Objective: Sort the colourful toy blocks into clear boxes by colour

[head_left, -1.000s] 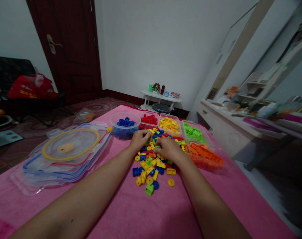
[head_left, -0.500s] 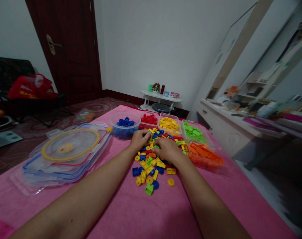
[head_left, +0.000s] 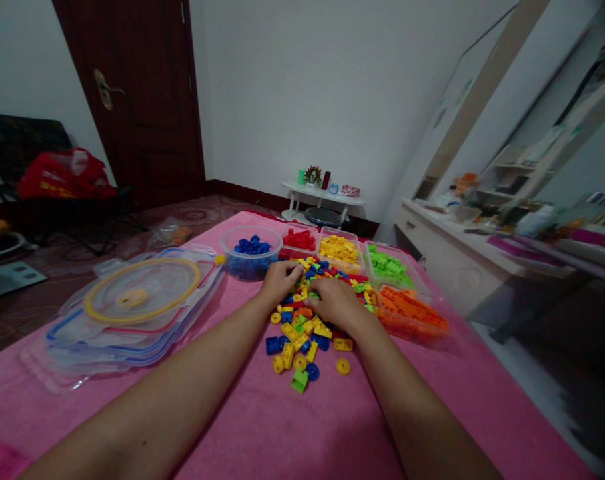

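Both of my hands rest on a heap of mixed coloured plastic bricks (head_left: 302, 340) on the pink cloth. My left hand (head_left: 278, 281) sits at the heap's far left, fingers curled into the bricks near the round tub of blue bricks (head_left: 250, 252). Beside it, my right hand (head_left: 336, 301) lies palm down with its fingers bent into the pile. What either hand pinches is hidden under the fingers. Behind the heap stand tubs of red bricks (head_left: 298, 239), yellow bricks (head_left: 338, 250), green bricks (head_left: 388, 265) and orange bricks (head_left: 412, 312).
A stack of clear container lids (head_left: 132, 303) lies on the left of the pink cloth (head_left: 292, 427). A white dresser (head_left: 462, 260) stands to the right. A small white side table (head_left: 322, 197), a dark door (head_left: 142, 100) and a red bag (head_left: 62, 175) are beyond.
My right hand has edged slightly left and further into the pile. My left hand has barely moved.
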A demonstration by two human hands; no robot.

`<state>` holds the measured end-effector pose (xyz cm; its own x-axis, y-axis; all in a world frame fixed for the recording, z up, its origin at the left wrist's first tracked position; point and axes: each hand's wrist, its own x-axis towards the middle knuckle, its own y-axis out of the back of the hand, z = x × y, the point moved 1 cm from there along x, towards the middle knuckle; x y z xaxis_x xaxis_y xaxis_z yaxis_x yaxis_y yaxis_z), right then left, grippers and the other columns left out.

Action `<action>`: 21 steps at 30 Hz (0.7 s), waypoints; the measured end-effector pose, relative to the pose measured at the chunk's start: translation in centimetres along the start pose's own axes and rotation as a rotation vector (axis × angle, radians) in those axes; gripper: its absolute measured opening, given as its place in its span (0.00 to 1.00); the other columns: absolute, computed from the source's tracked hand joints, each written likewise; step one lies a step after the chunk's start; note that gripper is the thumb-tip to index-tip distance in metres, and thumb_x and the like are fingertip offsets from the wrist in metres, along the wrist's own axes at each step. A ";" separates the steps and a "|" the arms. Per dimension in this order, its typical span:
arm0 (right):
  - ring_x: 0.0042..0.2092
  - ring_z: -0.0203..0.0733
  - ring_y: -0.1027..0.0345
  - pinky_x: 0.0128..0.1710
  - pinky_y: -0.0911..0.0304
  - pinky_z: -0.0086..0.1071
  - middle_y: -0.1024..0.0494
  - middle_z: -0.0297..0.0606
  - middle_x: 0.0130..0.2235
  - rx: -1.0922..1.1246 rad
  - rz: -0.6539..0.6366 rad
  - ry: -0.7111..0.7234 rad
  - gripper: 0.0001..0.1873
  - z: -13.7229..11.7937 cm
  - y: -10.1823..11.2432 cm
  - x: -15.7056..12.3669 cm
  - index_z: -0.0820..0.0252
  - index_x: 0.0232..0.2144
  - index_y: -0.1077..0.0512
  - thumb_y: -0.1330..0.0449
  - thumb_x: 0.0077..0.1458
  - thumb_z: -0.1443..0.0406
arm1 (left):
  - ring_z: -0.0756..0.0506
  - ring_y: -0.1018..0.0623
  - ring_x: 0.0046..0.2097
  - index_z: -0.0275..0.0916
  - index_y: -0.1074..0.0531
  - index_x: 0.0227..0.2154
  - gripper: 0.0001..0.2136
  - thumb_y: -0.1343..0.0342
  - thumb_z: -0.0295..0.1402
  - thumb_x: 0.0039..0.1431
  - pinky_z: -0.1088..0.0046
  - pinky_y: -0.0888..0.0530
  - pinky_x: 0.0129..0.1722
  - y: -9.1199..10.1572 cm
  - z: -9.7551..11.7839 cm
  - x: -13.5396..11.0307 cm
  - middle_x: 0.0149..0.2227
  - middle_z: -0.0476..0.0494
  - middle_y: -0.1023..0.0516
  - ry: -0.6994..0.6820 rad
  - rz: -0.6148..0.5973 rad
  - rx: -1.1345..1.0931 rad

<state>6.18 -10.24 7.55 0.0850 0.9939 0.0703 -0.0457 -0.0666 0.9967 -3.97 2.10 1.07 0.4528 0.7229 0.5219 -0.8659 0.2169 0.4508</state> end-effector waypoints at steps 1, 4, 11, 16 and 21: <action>0.43 0.48 0.29 0.38 0.39 0.34 0.22 0.41 0.40 0.000 0.001 -0.001 0.15 0.0 0.0 0.0 0.53 0.38 0.26 0.44 0.52 0.54 | 0.52 0.33 0.25 0.34 0.26 0.21 0.18 0.53 0.39 0.58 0.77 0.42 0.24 0.0 0.0 0.0 0.20 0.50 0.30 0.001 0.000 0.001; 0.43 0.48 0.29 0.38 0.39 0.35 0.22 0.41 0.40 -0.004 0.004 -0.001 0.15 -0.1 -0.1 0.0 0.54 0.38 0.26 0.44 0.52 0.54 | 0.52 0.33 0.25 0.34 0.26 0.21 0.18 0.53 0.39 0.58 0.77 0.42 0.24 0.0 -0.1 0.0 0.20 0.50 0.30 -0.002 -0.001 0.000; 0.44 0.48 0.30 0.39 0.39 0.35 0.23 0.42 0.41 -0.012 -0.009 -0.004 0.15 -0.2 0.0 0.0 0.55 0.38 0.27 0.44 0.53 0.54 | 0.52 0.33 0.25 0.34 0.26 0.21 0.17 0.53 0.39 0.58 0.78 0.41 0.25 0.0 0.0 0.0 0.20 0.50 0.30 -0.003 0.004 -0.010; 0.45 0.48 0.30 0.40 0.39 0.35 0.23 0.42 0.42 -0.014 -0.015 -0.007 0.16 -0.3 0.1 0.0 0.55 0.39 0.27 0.44 0.53 0.54 | 0.52 0.33 0.25 0.34 0.27 0.21 0.18 0.53 0.39 0.58 0.78 0.41 0.24 0.0 0.1 0.0 0.19 0.50 0.30 -0.003 0.006 -0.006; 0.45 0.49 0.30 0.40 0.40 0.35 0.23 0.43 0.42 -0.017 -0.017 -0.010 0.16 -0.3 0.0 -0.1 0.56 0.39 0.27 0.45 0.54 0.54 | 0.52 0.32 0.25 0.34 0.26 0.22 0.17 0.53 0.39 0.58 0.78 0.41 0.25 0.0 0.0 0.0 0.20 0.50 0.29 -0.009 0.009 -0.005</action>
<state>5.91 -10.27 7.49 0.0961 0.9939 0.0540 -0.0608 -0.0483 0.9970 -3.97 2.12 1.07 0.4466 0.7192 0.5323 -0.8711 0.2137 0.4422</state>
